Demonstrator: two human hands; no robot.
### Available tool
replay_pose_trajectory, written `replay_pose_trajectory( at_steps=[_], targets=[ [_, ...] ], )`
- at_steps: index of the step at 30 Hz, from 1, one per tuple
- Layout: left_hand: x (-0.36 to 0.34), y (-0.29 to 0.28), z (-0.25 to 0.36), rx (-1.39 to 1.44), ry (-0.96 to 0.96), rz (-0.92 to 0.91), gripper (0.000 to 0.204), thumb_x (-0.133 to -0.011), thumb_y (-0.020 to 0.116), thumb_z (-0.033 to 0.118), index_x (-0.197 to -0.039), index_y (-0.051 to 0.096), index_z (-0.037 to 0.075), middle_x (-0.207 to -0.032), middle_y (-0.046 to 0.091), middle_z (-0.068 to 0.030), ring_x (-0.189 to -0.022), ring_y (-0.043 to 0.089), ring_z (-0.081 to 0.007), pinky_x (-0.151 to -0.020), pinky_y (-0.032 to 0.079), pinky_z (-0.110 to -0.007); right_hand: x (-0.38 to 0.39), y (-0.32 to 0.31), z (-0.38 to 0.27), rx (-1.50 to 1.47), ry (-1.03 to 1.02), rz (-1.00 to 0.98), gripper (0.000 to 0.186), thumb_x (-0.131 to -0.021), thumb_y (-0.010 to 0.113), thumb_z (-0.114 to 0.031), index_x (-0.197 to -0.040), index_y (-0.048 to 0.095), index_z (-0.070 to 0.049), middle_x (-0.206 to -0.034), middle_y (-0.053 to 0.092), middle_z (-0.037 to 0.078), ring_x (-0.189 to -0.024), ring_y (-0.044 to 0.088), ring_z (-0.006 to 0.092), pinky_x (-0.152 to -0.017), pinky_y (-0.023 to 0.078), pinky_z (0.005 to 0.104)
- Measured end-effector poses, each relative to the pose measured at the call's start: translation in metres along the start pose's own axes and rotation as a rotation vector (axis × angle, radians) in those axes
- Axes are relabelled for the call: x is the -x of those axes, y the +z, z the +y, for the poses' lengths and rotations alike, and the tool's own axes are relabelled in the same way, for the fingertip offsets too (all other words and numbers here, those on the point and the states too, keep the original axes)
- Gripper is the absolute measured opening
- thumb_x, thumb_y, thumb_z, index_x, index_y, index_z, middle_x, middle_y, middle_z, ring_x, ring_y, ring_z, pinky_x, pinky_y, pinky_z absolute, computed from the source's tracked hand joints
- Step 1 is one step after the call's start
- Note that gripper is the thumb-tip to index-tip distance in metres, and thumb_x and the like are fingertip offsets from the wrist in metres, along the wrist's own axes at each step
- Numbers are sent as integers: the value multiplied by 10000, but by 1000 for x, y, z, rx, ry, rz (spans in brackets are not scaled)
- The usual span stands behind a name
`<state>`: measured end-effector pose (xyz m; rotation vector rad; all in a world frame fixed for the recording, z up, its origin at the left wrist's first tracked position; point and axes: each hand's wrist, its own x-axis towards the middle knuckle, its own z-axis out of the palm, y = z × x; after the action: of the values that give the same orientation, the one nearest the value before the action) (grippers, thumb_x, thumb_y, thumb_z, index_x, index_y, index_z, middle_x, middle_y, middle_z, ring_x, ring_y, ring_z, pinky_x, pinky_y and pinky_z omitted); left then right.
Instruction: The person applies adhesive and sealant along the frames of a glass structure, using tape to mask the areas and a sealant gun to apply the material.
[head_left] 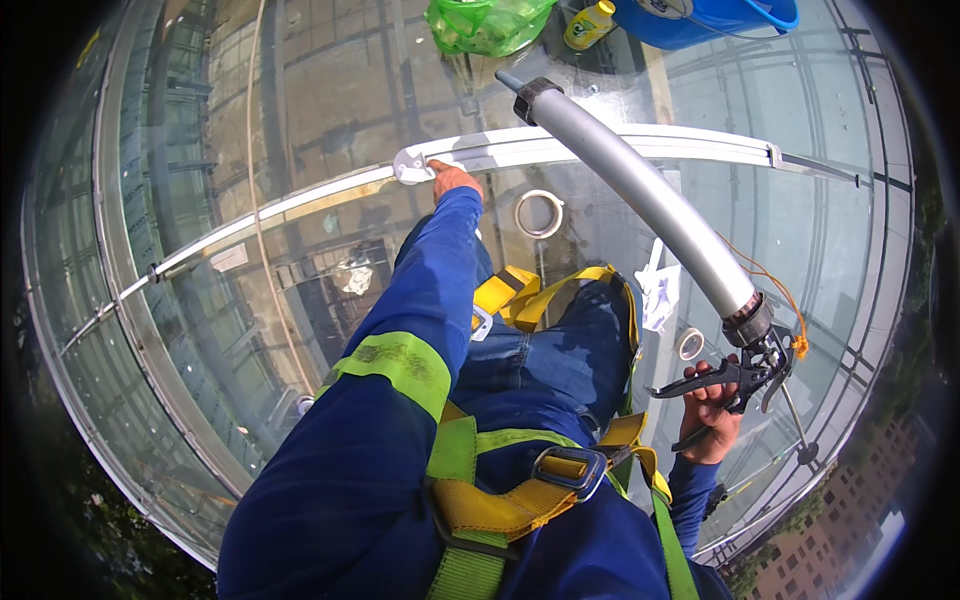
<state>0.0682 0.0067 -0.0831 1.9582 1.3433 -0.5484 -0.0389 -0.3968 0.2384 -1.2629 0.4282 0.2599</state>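
Note:
My left hand [452,178] grips a small white flat piece [411,166] resting at the long white strip [620,144] across the glass. My right hand [712,425] holds a caulking gun by its black handle and trigger [713,377]. The gun's long silver barrel [645,195] points up and left over the strip, tipped with a grey nozzle [510,81]; an orange cord [798,330] hangs from it. A large tape roll [520,212] lies below the strip, a smaller roll [680,344] and crumpled white paper [657,285] near the gun.
I am on a glass surface [300,120] with metal framing [115,180]. A green bag [485,22], a yellow bottle [588,25] and a blue bucket [710,22] sit beyond the strip. My harness [515,485] straps cross my lap. A building [850,500] shows far below right.

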Motion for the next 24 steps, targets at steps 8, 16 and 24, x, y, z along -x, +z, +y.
replay_pose_trajectory(
  at_steps=[8, 16, 24],
  targets=[
    [38, -5, -26, 1159, 14, -515, 487, -891, 693, 191, -1298, 526, -18, -1104, 681, -178, -1075, 676, -318, -900, 559, -464, -7, 10, -13, 96, -1, -71, 882, -596, 675, 16, -1431, 396, 75, -1145, 679, 256, -1104, 667, 406, -987, 531, 568],
    [25, -7, -15, 1769, -96, -588, 466, -861, 803, 357, -1181, 577, 106, -1141, 623, -81, -1053, 641, -296, -956, 524, -535, -13, 17, 12, 384, 97, -295, 792, -586, 615, 2, -1364, 481, 64, -1156, 677, 240, -1117, 657, 405, -1013, 502, 613],
    [37, 7, -12, 2022, -89, -616, 525, -847, 811, 247, -1241, 514, 68, -1208, 570, -115, -1106, 623, -389, -1038, 503, -589, 3, 52, 16, 30, 263, -197, 618, -653, 639, 23, -1263, 549, 50, -1238, 637, 221, -1134, 647, 443, -952, 557, 584]
  ],
)
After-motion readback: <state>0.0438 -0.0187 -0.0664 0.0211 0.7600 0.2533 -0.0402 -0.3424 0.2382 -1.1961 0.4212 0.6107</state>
